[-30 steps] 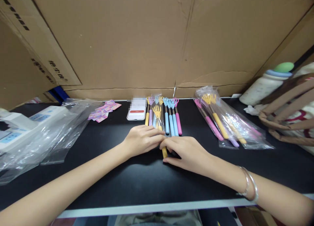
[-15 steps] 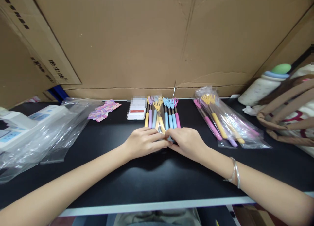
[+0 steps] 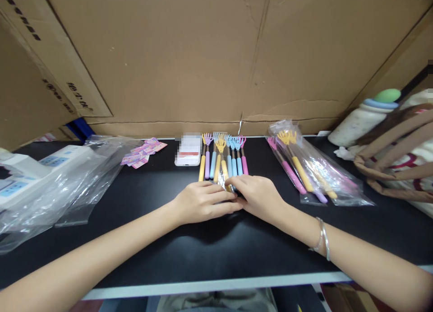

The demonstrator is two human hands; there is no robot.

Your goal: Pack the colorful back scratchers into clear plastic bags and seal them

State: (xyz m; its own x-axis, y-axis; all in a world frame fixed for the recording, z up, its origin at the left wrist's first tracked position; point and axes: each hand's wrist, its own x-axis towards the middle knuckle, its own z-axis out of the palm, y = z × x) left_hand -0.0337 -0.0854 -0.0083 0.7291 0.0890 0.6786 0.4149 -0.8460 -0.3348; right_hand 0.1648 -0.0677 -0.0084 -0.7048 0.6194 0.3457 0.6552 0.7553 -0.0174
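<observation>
Several back scratchers with claw heads and coloured handles lie side by side at the back of the table, among them a purple back scratcher (image 3: 207, 165) and a pink one (image 3: 245, 165). In front of the row, a yellow back scratcher (image 3: 224, 167) lies with crinkled clear plastic bag (image 3: 221, 180) around its handle. My left hand (image 3: 203, 203) and my right hand (image 3: 259, 195) meet at the near end of that bag, fingers closed on it. The fingertips overlap and hide the bag's end.
Bagged back scratchers (image 3: 321, 176) lie to the right, near a white bottle (image 3: 361, 122) and a brown-handled bag (image 3: 399, 194). Left are a phone (image 3: 188, 158), small printed cards (image 3: 144, 153), empty plastic bags (image 3: 77, 185) and a white power strip (image 3: 50, 160). Cardboard (image 3: 203, 59) stands behind.
Both hands have shifted slightly toward me. The bagged yellow back scratcher has moved a little to the right, and more crinkled plastic shows above my fingers.
</observation>
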